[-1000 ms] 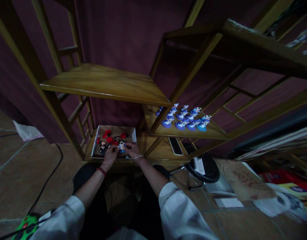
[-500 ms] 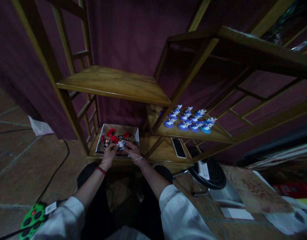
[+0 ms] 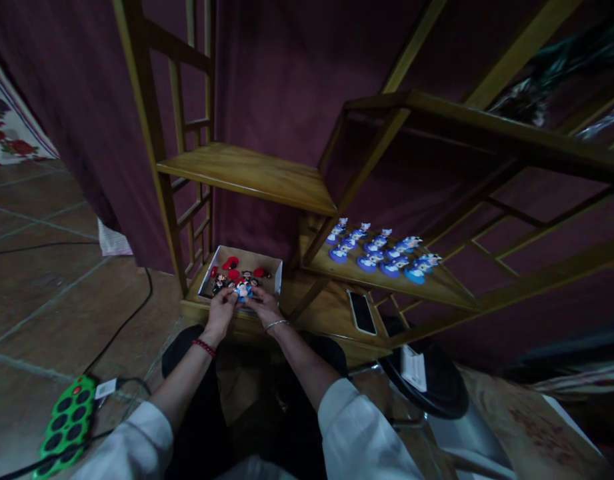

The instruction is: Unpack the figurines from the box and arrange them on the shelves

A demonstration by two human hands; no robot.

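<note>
Between my two hands is a small figurine (image 3: 244, 291) with blue and white colouring, held over the near edge of a shallow cardboard box (image 3: 279, 283). My left hand (image 3: 221, 313), with a dark red bead bracelet at the wrist, pinches its left side. My right hand (image 3: 265, 308), with a silver bangle, closes its fingers on the right side. Inside the box lie several red and black figurines (image 3: 219, 283), some with round red bases (image 3: 231, 263). The box rests on the lowest wooden shelf.
Several blue and purple figurines (image 3: 371, 261) stand on a raised shelf to the right. Below them lies a phone (image 3: 361, 312). A wooden shelf board (image 3: 247, 173) overhangs the box. At right is a black stool (image 3: 437, 383); a green power strip (image 3: 69, 420) lies on the floor.
My view has swung left, so the shelf unit appears further right. Both hands still hold the blue and white figurine, now slightly lower at the box's near edge.
</note>
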